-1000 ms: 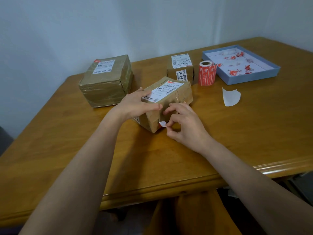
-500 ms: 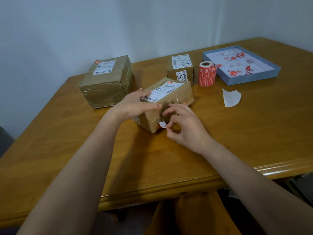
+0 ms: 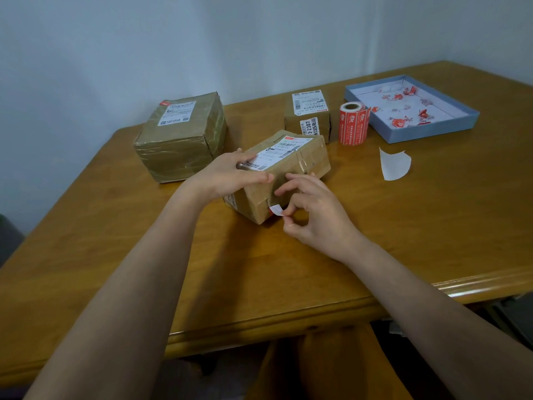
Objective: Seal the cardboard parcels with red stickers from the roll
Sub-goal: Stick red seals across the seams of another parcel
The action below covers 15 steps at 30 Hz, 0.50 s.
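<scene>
Three brown cardboard parcels sit on the wooden table (image 3: pixel 403 241). The nearest taped parcel (image 3: pixel 291 171), with a white shipping label on top, lies between the two hands. The left hand (image 3: pixel 227 177) rests on its top near corner, fingers fairly straight and laid flat across the label's edge, thumb along the near top edge. The right hand (image 3: pixel 314 215) is just beside the parcel's near right face, fingers curled; its thumb and forefinger pinch a small sticker (image 3: pixel 276 210), whose white side shows, at the parcel's lower near corner. A sliver of red shows where the sticker meets the cardboard, so one end touches the parcel while the other sits in the fingertips.

Farther back stands a small upright cardboard parcel (image 3: pixel 307 119), and just beside it, to the right, the red sticker roll (image 3: pixel 353 124) stands on end. A large tape-wrapped cardboard parcel (image 3: pixel 180 137) sits at the back left. A shallow blue tray (image 3: pixel 432 131) holding crumpled red and white scraps lies at the back right, and a curled piece of white backing paper (image 3: pixel 394 164) lies on the table near it.
</scene>
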### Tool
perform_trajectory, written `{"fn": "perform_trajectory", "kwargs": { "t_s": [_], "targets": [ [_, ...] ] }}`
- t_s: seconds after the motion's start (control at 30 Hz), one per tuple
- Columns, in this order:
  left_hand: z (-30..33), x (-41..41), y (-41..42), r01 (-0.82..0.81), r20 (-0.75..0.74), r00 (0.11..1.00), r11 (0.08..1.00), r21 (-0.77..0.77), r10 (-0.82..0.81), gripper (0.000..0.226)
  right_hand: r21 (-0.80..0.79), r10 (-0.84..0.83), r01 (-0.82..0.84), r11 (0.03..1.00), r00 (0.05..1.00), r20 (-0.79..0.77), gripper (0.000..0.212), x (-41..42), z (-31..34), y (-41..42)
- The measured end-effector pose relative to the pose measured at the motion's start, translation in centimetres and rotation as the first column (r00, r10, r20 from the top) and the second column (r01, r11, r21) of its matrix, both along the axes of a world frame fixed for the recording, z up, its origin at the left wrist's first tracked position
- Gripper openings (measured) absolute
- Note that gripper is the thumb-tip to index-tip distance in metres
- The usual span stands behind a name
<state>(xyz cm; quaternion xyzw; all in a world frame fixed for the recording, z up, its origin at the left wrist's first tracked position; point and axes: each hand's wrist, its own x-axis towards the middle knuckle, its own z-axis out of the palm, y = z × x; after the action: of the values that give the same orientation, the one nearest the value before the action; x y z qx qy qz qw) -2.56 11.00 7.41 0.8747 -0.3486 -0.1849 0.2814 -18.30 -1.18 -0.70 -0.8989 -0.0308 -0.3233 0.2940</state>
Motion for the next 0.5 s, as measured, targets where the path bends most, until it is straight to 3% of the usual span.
{"fn": "perform_trajectory", "kwargs": {
  "t_s": [0.2,0.5],
  "targets": [
    [0.14,0.02,-0.01,0.012,0.004,1.0,1.0,0.019,-0.012,0.08,-0.001,0.013,-0.013,1.0,1.0,-0.005,0.018,0.06,-0.17,-0.15],
    [0.3,0.31,-0.06,0.021,-0.005,1.0,1.0,0.017,-0.021,0.078,0.025,0.042,-0.042,0.999,0.999,0.017,0.021,0.0,-0.2,-0.15]
  ]
}}
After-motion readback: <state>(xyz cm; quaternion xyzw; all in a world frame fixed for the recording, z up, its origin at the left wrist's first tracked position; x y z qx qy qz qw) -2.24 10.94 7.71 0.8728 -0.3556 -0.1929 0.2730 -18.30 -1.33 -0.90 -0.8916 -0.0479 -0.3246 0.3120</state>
